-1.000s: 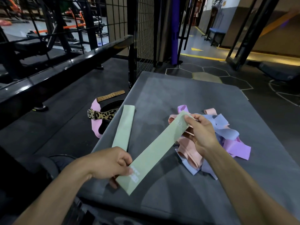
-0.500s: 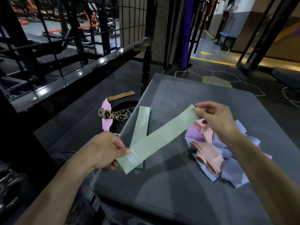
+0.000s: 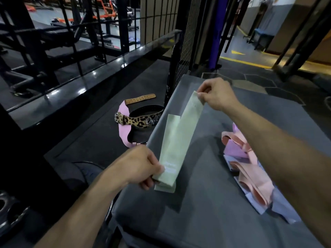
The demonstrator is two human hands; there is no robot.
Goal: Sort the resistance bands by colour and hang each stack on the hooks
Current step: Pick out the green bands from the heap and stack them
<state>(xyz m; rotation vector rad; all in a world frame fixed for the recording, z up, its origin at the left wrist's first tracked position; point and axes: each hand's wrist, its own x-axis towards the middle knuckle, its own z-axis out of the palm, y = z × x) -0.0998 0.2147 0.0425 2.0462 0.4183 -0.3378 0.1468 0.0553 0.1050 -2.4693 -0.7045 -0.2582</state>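
Note:
I hold a pale green resistance band [image 3: 182, 136] stretched flat between both hands. My left hand [image 3: 141, 165] pinches its near end and my right hand [image 3: 217, 94] pinches its far end. It hovers almost in line over a second green band [image 3: 170, 126] that lies flat near the left edge of the grey padded platform [image 3: 206, 203]. A tangled pile of pink, purple and light blue bands [image 3: 250, 169] lies on the platform at the right, partly hidden by my right forearm. No hooks are visible.
On the dark floor left of the platform lies a leopard-print lifting belt [image 3: 141, 120] with pink lining and a tan strap [image 3: 141, 98]. A black steel rail [image 3: 80, 90] and wire mesh panel [image 3: 186, 42] stand beyond. Weight plates [image 3: 10, 212] sit at the bottom left.
The held green band has swung from a diagonal across the platform to nearly parallel above the lying green band. My right hand moved left and away from the pile.

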